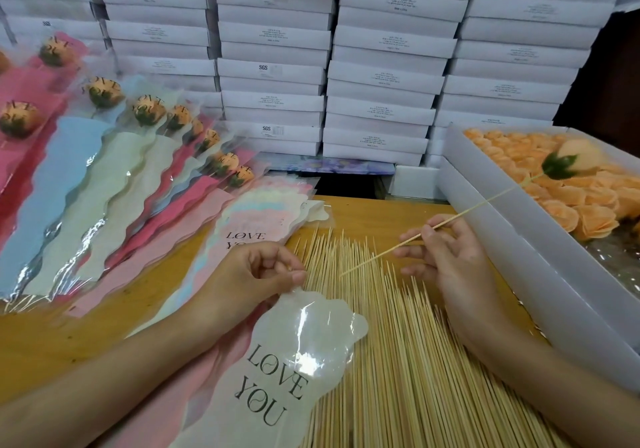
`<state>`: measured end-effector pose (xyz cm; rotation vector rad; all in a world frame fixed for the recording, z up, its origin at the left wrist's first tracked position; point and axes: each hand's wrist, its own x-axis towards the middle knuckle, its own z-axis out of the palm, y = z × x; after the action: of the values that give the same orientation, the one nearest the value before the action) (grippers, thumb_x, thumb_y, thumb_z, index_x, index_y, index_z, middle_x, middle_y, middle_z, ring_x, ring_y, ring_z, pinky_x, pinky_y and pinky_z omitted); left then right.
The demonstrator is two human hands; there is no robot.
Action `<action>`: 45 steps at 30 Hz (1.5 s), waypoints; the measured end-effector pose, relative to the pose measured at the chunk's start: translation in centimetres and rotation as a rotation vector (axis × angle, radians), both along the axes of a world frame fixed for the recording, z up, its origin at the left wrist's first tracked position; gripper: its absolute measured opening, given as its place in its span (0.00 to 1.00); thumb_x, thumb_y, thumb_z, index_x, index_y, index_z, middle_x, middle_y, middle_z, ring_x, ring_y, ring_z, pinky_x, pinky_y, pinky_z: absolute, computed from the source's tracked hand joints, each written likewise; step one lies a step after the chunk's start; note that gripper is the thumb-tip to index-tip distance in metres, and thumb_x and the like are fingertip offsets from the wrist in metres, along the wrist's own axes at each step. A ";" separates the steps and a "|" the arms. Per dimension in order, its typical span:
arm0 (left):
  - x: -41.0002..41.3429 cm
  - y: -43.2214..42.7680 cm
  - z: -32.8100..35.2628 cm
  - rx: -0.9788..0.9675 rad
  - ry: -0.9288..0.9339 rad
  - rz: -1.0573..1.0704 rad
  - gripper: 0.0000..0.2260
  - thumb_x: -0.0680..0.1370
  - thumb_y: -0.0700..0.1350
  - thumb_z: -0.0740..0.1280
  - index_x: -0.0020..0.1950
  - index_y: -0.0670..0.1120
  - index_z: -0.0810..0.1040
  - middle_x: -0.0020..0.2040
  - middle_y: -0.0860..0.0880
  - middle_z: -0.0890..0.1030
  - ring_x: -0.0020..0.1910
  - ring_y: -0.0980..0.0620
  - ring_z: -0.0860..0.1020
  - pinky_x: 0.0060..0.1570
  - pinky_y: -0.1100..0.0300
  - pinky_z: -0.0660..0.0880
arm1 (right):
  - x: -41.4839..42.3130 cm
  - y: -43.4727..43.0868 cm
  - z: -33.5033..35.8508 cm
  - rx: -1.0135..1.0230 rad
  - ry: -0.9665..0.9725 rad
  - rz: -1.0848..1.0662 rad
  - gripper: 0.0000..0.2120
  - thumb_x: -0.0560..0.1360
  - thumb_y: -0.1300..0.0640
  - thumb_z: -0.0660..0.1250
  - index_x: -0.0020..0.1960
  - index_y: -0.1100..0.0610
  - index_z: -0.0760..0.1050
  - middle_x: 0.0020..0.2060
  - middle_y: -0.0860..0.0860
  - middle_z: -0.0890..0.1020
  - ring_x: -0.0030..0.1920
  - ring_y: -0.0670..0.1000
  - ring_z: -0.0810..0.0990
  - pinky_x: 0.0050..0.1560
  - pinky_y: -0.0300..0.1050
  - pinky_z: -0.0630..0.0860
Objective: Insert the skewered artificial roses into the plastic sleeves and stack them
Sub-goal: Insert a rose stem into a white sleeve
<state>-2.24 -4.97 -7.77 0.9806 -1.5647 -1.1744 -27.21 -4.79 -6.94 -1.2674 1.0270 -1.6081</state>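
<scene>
Left hand [258, 276] pinches pale translucent "LOVE YOU" plastic sleeve [294, 361] at its top edge, frame centre; right hand [440, 253] pinches thin bamboo skewer [460, 213] bearing peach artificial rose [575, 160]. Best: open sleeve mouth, feed blunt skewer tip straight in.

Glossy plastic sleeve [294, 361] (glare streaks); pale wooden skewers [398, 361]; matt cardboard boxes [381, 76]
</scene>
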 end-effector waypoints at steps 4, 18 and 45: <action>0.0 0.1 0.1 -0.009 -0.009 0.014 0.05 0.68 0.45 0.73 0.37 0.44 0.82 0.28 0.48 0.77 0.24 0.53 0.68 0.24 0.67 0.64 | 0.2 0.1 0.0 0.026 0.006 0.038 0.03 0.82 0.62 0.56 0.52 0.57 0.69 0.39 0.51 0.85 0.39 0.51 0.85 0.34 0.39 0.80; -0.2 0.4 0.2 -0.059 0.030 -0.008 0.08 0.69 0.44 0.72 0.40 0.41 0.76 0.25 0.53 0.72 0.21 0.57 0.67 0.23 0.69 0.65 | 1.3 1.1 0.1 0.206 0.063 0.327 0.05 0.80 0.60 0.62 0.53 0.60 0.73 0.44 0.57 0.86 0.42 0.53 0.85 0.38 0.42 0.82; 0.4 1.6 1.1 0.211 -0.137 -0.426 0.05 0.74 0.38 0.72 0.49 0.44 0.84 0.44 0.45 0.85 0.41 0.50 0.83 0.42 0.60 0.80 | 0.8 0.5 0.0 0.096 0.167 0.250 0.14 0.76 0.58 0.67 0.61 0.49 0.75 0.49 0.51 0.86 0.44 0.47 0.84 0.47 0.41 0.80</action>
<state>-1.87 -3.35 -6.66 0.8999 -1.8458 -1.6208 -26.44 -4.24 -6.94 -1.4215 0.9904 -1.2666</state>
